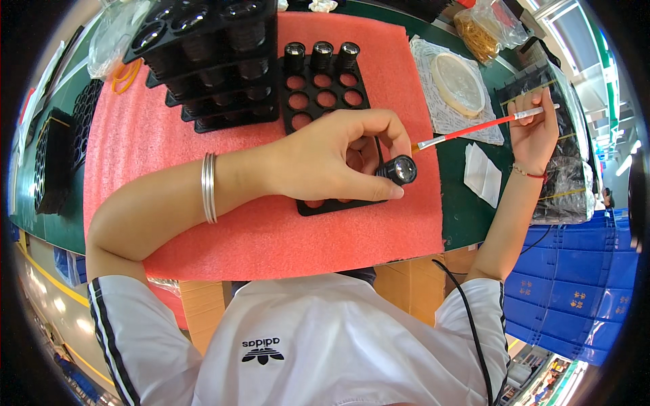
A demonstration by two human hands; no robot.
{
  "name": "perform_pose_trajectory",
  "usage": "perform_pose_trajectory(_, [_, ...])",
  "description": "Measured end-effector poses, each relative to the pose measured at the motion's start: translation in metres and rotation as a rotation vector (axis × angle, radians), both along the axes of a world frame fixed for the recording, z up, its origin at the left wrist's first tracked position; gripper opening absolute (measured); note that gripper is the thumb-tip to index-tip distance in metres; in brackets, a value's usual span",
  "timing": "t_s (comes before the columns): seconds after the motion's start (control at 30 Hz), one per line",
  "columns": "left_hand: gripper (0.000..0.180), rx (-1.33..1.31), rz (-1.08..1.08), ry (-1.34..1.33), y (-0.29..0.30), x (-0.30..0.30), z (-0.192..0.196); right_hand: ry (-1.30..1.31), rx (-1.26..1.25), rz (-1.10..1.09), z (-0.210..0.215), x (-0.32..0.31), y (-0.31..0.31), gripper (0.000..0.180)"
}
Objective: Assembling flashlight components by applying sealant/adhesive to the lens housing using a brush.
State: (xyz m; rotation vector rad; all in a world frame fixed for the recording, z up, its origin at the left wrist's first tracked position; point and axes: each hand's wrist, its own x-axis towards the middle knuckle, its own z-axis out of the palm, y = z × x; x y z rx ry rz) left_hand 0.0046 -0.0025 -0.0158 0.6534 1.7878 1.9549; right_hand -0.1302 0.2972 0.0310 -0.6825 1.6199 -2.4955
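Observation:
My left hand (pixel 338 152) is closed round a small black lens barrel (pixel 398 170), its glass end facing up and to the right. A slim paintbrush (pixel 467 131) with a red handle is pinched in the raised fingers of my right hand (pixel 533 128). Its bristle end reaches the knuckles of my left hand, just above the barrel; whether it touches cannot be made out. Under my left hand lies a black tray (pixel 327 101) with round holes, partly hidden. Three more lens barrels (pixel 322 55) stand in its far row.
Stacked black trays with larger lens barrels (pixel 223 61) rise at the far left of the pink foam mat (pixel 169 237). Right of the mat are a round pale dish (pixel 458 84) on printed paper, a folded white paper (pixel 482 174), and a bag of rubber bands (pixel 477 37). Blue crates (pixel 562 284) stand lower right.

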Motion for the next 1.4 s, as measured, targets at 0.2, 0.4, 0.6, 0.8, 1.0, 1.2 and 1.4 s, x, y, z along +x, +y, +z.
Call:
perform_pose_trajectory(0.2, [0.026, -0.093, -0.024, 0.114, 0.0, 0.004, -0.002, 0.092, 0.095, -0.167, -0.007, -0.005, -0.002, 0.023])
perform_pose_trajectory(0.4, [0.024, -0.158, -0.038, 0.189, 0.001, 0.005, 0.0, 0.083, 0.071, -0.203, -0.006, -0.003, -0.002, 0.024])
perform_pose_trajectory(0.6, [0.024, -0.163, -0.046, 0.178, 0.002, 0.006, 0.0, 0.085, 0.069, -0.197, -0.003, -0.001, -0.003, 0.026])
perform_pose_trajectory(0.8, [0.025, -0.095, -0.044, 0.137, 0.001, 0.005, -0.001, 0.082, 0.057, -0.202, -0.002, -0.001, -0.003, 0.028])
perform_pose_trajectory(1.0, [0.029, 0.113, -0.051, -0.001, 0.002, -0.001, -0.007, 0.073, 0.036, -0.159, -0.002, -0.001, -0.003, 0.029])
perform_pose_trajectory(1.2, [0.031, 0.094, -0.039, 0.0, 0.002, -0.003, -0.005, 0.059, 0.008, -0.154, -0.002, -0.003, -0.002, 0.028])
perform_pose_trajectory(1.4, [0.033, 0.027, -0.042, 0.043, 0.0, -0.002, -0.001, 0.054, -0.008, -0.115, -0.003, -0.005, 0.001, 0.028])
